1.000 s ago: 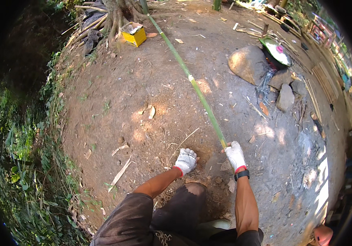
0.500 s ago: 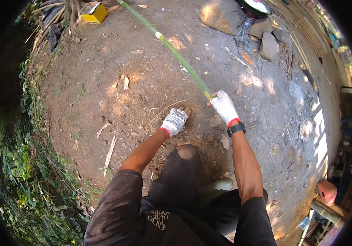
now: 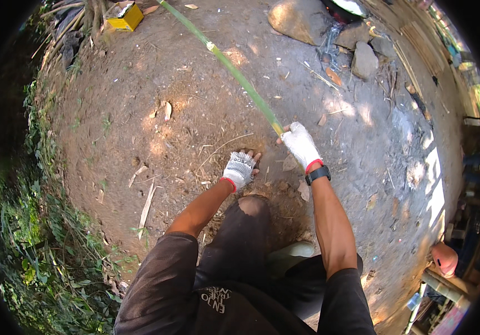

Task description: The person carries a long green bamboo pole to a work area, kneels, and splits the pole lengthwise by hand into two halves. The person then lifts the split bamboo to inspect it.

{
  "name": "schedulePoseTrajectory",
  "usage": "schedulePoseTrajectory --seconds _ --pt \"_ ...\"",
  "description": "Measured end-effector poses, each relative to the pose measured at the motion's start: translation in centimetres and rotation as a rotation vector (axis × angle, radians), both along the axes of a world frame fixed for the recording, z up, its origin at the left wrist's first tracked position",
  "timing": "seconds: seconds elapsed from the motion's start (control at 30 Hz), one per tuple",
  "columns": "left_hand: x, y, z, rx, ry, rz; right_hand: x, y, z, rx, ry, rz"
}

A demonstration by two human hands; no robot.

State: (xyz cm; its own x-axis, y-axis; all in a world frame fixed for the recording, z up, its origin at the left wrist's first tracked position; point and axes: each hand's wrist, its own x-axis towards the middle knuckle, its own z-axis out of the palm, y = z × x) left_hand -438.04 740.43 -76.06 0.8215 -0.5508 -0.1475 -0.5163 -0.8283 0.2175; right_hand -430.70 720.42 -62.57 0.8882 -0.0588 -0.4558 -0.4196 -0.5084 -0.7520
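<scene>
A long green bamboo pole slants from the upper edge down to my right hand, which is closed round its near end. That end looks yellowish, with a pale node farther up the pole. My right hand wears a white fingerless glove with a red cuff, and a dark watch is on the wrist. Low over the bare soil, beside a shallow hollow, my left hand has its fingers apart. It wears a matching glove and holds nothing I can see.
Large stones surround a fire at the upper right, with a dark pan over it. A yellow box stands by roots at the upper left. Green plants border the left side. Dry leaves and sticks litter the dirt ground.
The fingers of my left hand have spread and show more plainly. My right hand keeps its hold on the bamboo pole, and the whole view has shifted slightly.
</scene>
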Motion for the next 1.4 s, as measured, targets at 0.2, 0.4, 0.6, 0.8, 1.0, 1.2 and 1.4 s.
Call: schedulePoseTrajectory --seconds 0.2,0.4,0.6,0.8,1.0,1.2,1.4 --pt "2.3 -2.0 3.1 0.339 0.407 0.061 0.2 -2.0 -0.6 -0.222 -0.084 0.137" --pt "-0.1 -0.5 0.5 -0.049 0.158 0.044 -0.2 -1.1 -0.8 -0.158 -0.091 0.101" --pt "-2.6 3.7 -1.0 0.185 0.004 0.400 -0.3 -0.9 1.5 -0.102 -0.190 0.093" --pt "-9.8 10.1 -0.2 0.199 0.373 1.113 -1.2 0.0 4.4 0.251 -0.023 -0.037" --pt "-7.5 9.6 -1.5 0.225 0.443 1.008 0.3 -3.0 3.0 -0.076 -0.482 0.002" --pt "-6.6 18.9 -1.1 0.317 0.547 0.687 -6.0 -6.8 12.1 -0.087 -0.457 0.038" --pt "-7.8 11.5 15.0 -0.031 0.380 0.891 -22.8 -14.5 28.7 0.100 0.014 -0.272"
